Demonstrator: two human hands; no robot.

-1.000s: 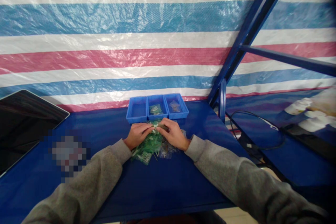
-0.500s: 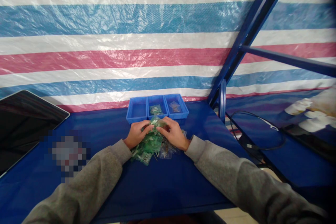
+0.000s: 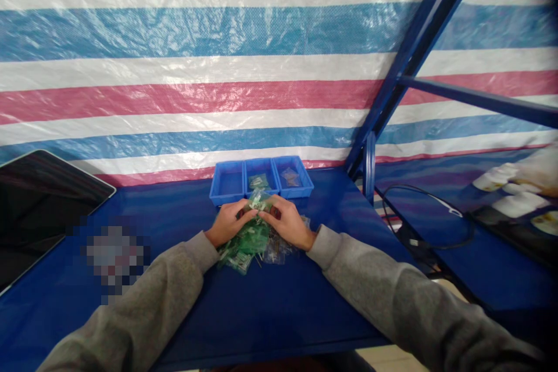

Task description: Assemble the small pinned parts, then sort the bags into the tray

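Note:
Between my two hands is a greenish clear plastic bag (image 3: 258, 200) with small pale and metallic pieces inside. My left hand (image 3: 229, 222) pinches its left side, thumb toward the middle. On the other side my right hand (image 3: 289, 223) grips it the same way, the thumbs almost meeting. Under and in front of the hands lies a pile of green plastic bags (image 3: 248, 244) with screw-like metal parts. Clear bags (image 3: 275, 249) of similar parts lie at the pile's right. The exact kind of the small parts is too fine to make out.
Behind the pile stand three joined blue bins (image 3: 227, 179); the middle one holds a green bag (image 3: 258, 181), the right one a clear bag (image 3: 290, 177). A dark-screened panel (image 3: 47, 203) lies left. To the right are a blue metal frame (image 3: 369, 168) and a black cable (image 3: 471, 232).
The bag between my hands has shifted slightly, showing more of the pieces inside. My thumbs have moved a little closer together. White items at the far right have changed position.

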